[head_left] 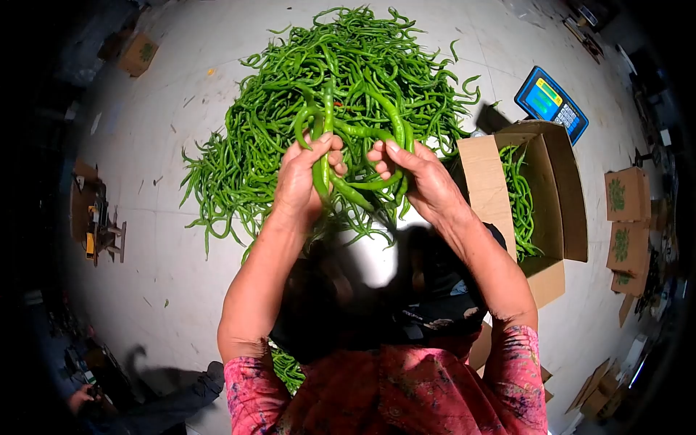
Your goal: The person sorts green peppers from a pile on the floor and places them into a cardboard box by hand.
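Long green peppers lie in a large heap (348, 65) on the pale floor in front of me. Above the near part of the heap, my left hand (308, 174) is closed round a few green peppers (328, 116), which stick out above and below the fingers. My right hand (417, 174), just beside it, grips several more curved peppers (384, 105) between thumb and fingers. Some peppers hang in the gap between the two hands. To the right of my right forearm stands an open cardboard box (540, 188) with green peppers (516, 196) inside.
A blue scale display (551, 105) stands behind the box. Closed cartons (627, 196) are stacked at the far right, and another carton (138, 54) sits at the upper left. More peppers (288, 370) lie by my left elbow. At the lower left another person's leg (174, 395) shows.
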The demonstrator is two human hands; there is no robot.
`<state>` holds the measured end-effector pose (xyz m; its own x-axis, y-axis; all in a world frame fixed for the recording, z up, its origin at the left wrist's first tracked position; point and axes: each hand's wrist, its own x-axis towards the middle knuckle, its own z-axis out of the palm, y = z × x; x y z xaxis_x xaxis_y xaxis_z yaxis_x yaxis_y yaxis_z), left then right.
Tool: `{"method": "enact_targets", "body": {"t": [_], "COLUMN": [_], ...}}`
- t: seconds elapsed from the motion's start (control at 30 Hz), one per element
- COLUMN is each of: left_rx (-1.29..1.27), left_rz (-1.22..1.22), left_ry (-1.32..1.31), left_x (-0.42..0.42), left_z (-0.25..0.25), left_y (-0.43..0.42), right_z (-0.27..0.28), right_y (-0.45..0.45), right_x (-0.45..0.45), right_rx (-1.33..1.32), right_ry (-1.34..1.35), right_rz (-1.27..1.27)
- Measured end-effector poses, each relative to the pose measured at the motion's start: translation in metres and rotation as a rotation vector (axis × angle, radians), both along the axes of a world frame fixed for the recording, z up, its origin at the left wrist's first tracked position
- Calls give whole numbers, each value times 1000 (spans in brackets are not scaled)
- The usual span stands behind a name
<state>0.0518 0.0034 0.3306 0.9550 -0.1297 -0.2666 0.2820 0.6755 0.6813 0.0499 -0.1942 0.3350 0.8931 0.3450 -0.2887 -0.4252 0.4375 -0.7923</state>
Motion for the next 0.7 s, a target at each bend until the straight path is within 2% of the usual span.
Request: {"method": "enact_targets", "body": {"t": [0.03,0.13,0.27,0.3,0.4,0.53,0.57,0.6,0.67,0.7], "left_rx": [12,337,730,1186,1391,598,510,513,516,533], "left_rz": [0,-6,-7,73,15,45,100,50,-51,-100], "left_ry": [-38,-125,-338,-621,-1147,-313,-307,-282,-233,-230], "left_x": [0,-4,-13,-15,-14,-11,-8,-7,-5,-11], "left_z": [0,10,13,15,17,18,20,16,4,9], "left_y": [-2,-13,-29,-27,-17,-16,-20,-22,-24,-30], "right_z": [0,1,-4,-4,-10,-7,-3,-7,-15,-18], "right_y": [1,9,9,9,2,11,16,19,27,30], "right_x": [-1,-6,-7,-6,-5,-9,-13,-14,-13,-16], "right_rx": [-1,-235,-384,-415,-315,-720,-811,-873,-1185,-1404], "right_ry": [-2,-135,-254,-253,-277,-471,-574,-618,-978,-1061], "right_rz": [15,-36,-134,-166,-179,-228,-241,-212,-198,-138]}}
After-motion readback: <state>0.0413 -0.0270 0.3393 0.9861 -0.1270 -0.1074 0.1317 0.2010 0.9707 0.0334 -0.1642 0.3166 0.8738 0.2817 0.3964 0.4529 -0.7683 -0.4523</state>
